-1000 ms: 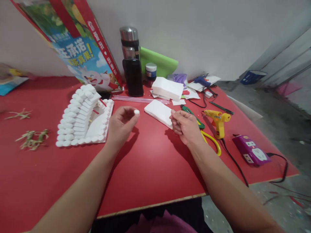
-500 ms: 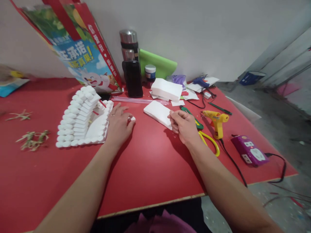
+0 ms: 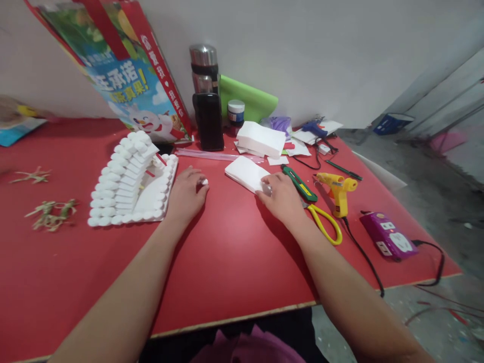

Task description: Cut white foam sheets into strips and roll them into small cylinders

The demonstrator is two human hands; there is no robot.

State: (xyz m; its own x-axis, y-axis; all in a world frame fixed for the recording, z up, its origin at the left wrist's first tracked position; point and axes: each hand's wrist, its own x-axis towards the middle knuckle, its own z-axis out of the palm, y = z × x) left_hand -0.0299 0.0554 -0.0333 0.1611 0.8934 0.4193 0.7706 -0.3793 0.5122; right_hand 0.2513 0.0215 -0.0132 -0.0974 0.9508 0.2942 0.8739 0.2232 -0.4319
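My left hand (image 3: 187, 194) rests on the red table beside a white model (image 3: 132, 184) built of rounded pieces and small steps. Between its thumb and forefinger is a small white piece (image 3: 204, 182). My right hand (image 3: 283, 197) is at the right end of a flat white stack of sheets (image 3: 245, 172), its thumb and forefinger apart at the near corner. The other fingers of that hand are partly hidden. Just right of it lie a green utility knife (image 3: 298, 182) and yellow-handled scissors (image 3: 325, 224).
A yellow glue gun (image 3: 338, 189) with a cord and a purple power socket (image 3: 389, 236) lie to the right. Behind stand a phone (image 3: 208, 123), a steel flask (image 3: 204, 55), a jar (image 3: 236, 112) and a colourful bag (image 3: 132, 85). Straw figures (image 3: 52, 214) lie left.
My right hand has gone from a closed pinch to parted fingers at the stack's corner. My left fingers have curled in closer around the small white piece.
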